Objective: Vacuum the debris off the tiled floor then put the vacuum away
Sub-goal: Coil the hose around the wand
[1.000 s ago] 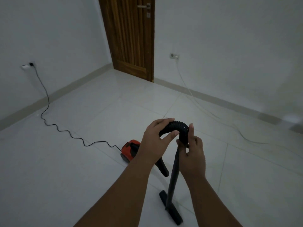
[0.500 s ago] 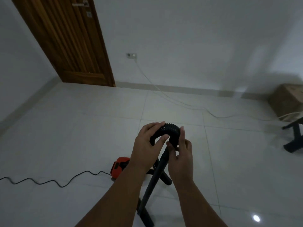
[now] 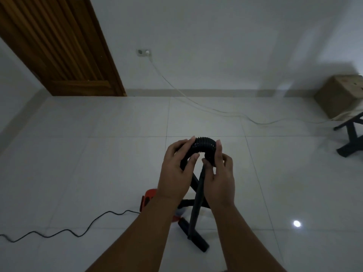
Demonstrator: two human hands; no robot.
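Both hands hold the black ribbed vacuum hose (image 3: 204, 143) where it bends in an arch at chest height. My left hand (image 3: 174, 171) grips the left side of the bend, and my right hand (image 3: 221, 173) grips the right side where the hose meets the black wand (image 3: 196, 205). The wand runs down to the floor nozzle (image 3: 194, 237) on the white tiled floor (image 3: 117, 163). The small red vacuum body (image 3: 147, 200) sits on the floor behind my left forearm, mostly hidden. Its black power cord (image 3: 78, 232) snakes off to the left.
A wooden door (image 3: 59, 46) stands at the back left. A white cable (image 3: 206, 108) runs from a wall socket (image 3: 144, 52) across the floor to the right. A brown box (image 3: 339, 95) and a black table leg (image 3: 351, 138) are at the right edge.
My view has swung to the right, away from the door, bringing the brown box and black table leg into sight. Both hands keep the same hold on the hose bend.
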